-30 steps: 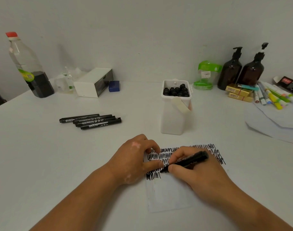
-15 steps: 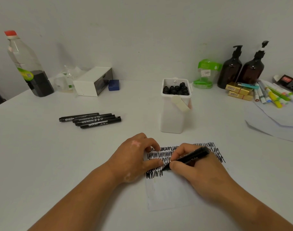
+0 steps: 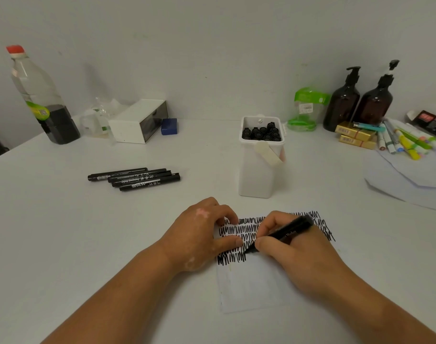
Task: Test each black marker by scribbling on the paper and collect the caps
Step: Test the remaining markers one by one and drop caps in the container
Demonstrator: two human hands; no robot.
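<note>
In the head view, the only one here, the right hand (image 3: 298, 254) sits just right of the frame's centre, low on the table (image 3: 63, 244). Its thumb and first fingers pinch the black marker (image 3: 287, 233) near the writing end, the way one holds a pen. The marker's long axis runs diagonally. Its tip is at the lower left, touching the paper (image 3: 251, 286) at the end of the lowest row of scribbles (image 3: 239, 233), and its barrel rises up and to the right over the knuckles. The coming stroke turns on this: the bare part of the sheet lies to the right of the tip and below it, partly under the writing hand's heel, so the row looks set to continue rightward. The left hand (image 3: 199, 234) lies just left of the tip. Its thumb is stretched flat on the sheet and its bent fingertips rest on the paper's upper left edge, pinning it. It grips nothing that shows, and whether a cap is tucked under the palm cannot be seen. Both forearms enter from the bottom corners, wrists low to the surface. Directly above the paper stands the white container (image 3: 257, 177) with black caps (image 3: 261, 134) crowded in its mouth, about equally near either hand. Four more markers (image 3: 135, 178) lie side by side at middle left, nearly horizontal and touching one another, nearer the left hand.
</note>
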